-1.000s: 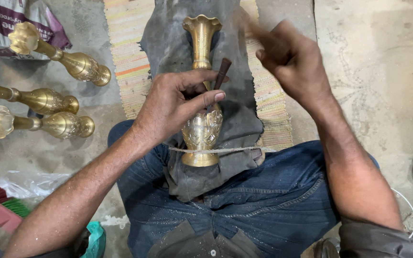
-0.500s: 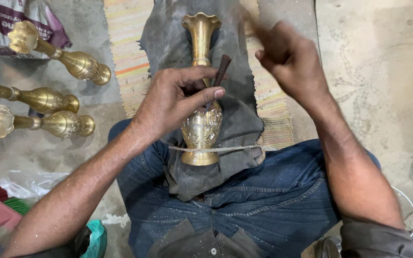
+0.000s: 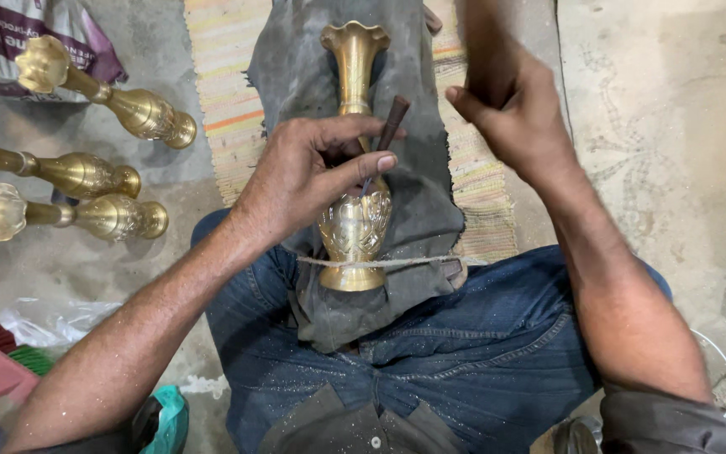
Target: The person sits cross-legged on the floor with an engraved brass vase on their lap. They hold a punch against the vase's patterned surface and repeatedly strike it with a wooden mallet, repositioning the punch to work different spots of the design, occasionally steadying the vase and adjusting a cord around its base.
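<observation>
A brass vase (image 3: 355, 210) is laid lengthwise on a dark grey cloth (image 3: 430, 210) spread over the person's lap, its flared mouth pointing away and its base held against the thighs by a thin cord (image 3: 413, 262) stretched across it. A slim dark-handled tool (image 3: 390, 126) is pinched between the thumb and fingers of the left hand (image 3: 304, 181), with its tip set against the vase's engraved belly. The right hand (image 3: 510, 113) is raised above the cloth, its fingers curled inward; whether anything is gripped in them cannot be told. Blue jeans (image 3: 481, 353) are seen under the cloth. On the floor (image 3: 649, 168) to the left, three more brass vases (image 3: 86, 172) are laid side by side.
</observation>
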Tool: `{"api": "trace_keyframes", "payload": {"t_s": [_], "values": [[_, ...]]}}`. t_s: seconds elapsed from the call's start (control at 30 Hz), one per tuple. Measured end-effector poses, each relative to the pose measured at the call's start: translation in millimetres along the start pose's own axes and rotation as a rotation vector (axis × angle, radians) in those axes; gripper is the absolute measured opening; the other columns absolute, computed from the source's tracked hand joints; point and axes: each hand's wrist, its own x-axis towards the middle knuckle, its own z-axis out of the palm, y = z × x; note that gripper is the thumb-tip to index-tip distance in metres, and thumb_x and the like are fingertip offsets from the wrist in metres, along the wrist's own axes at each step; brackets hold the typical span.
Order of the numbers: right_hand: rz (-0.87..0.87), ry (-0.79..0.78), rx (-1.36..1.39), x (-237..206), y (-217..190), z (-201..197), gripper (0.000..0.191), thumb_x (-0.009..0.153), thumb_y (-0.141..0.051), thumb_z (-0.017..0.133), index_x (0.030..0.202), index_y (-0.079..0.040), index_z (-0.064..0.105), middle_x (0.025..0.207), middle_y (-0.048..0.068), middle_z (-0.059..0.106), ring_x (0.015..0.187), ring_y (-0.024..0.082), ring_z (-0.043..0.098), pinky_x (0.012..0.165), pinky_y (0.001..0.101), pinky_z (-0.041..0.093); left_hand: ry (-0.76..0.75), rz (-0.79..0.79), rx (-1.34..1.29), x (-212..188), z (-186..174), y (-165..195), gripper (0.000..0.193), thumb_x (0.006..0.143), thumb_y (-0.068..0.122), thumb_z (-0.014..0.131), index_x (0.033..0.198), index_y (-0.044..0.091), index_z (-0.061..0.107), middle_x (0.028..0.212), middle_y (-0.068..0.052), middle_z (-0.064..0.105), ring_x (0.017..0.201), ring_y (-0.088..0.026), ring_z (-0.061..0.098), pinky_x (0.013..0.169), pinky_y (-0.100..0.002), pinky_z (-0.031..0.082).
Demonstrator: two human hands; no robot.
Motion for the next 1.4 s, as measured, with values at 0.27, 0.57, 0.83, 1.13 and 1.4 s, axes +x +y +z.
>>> {"api": "trace_keyframes", "payload": {"t_s": [0.27,0.57,0.83,1.13,1.4], "values": [[0.074,-0.086,-0.176,-2.3,1.7,-1.9,0.021,0.1,-0.013,0.079,0.101,-0.002,0.062,0.077,0.01,0.065,0.073,0.018,0.063,0.064,0.0353,0.051,-0.012,-0.004,0.007,-1.5,0.5,-2.0,0.036,0.096,0.027,0.073,0.127,0.008,0.071,0.077,-0.002,0.077,0.067,-0.007,0.074,0.058,-0.025,0.062],[-0.078,-0.054,-0.262,-5.5,2.6,-0.5,0.022,0.096,-0.008,0.078,0.108,0.001,0.061,0.089,0.013,0.071,0.083,0.02,0.071,0.069,0.0366,0.055,-0.019,0.03,-0.008,-1.1,0.1,0.4,0.033,0.097,0.027,0.073,0.125,0.007,0.074,0.074,-0.003,0.076,0.064,-0.007,0.07,0.054,-0.026,0.056],[-0.202,-0.019,-0.307,-6.3,9.3,-3.5,0.02,0.1,-0.008,0.08,0.105,-0.003,0.06,0.083,0.008,0.068,0.082,0.021,0.069,0.071,0.0372,0.054,-0.024,0.014,0.001,-0.7,-1.5,1.4,0.035,0.098,0.027,0.073,0.128,0.009,0.073,0.073,0.0,0.074,0.064,-0.006,0.068,0.054,-0.025,0.055],[-0.078,-0.035,-0.224,-8.6,6.1,-1.6,0.028,0.1,-0.012,0.083,0.099,-0.005,0.056,0.077,0.009,0.06,0.073,0.021,0.061,0.065,0.0368,0.048,-0.028,0.009,-0.029,-2.1,-0.1,-2.6,0.036,0.098,0.027,0.073,0.131,0.011,0.071,0.076,0.002,0.074,0.067,-0.003,0.068,0.057,-0.024,0.057],[-0.19,-0.083,-0.346,-12.3,-6.9,-1.9,0.026,0.104,-0.008,0.079,0.101,0.0,0.054,0.08,0.009,0.057,0.077,0.019,0.057,0.07,0.0344,0.048,-0.04,0.005,-0.026,-1.5,0.8,-4.2,0.034,0.099,0.026,0.073,0.129,0.012,0.073,0.075,0.001,0.073,0.067,-0.004,0.065,0.056,-0.025,0.054]]}}
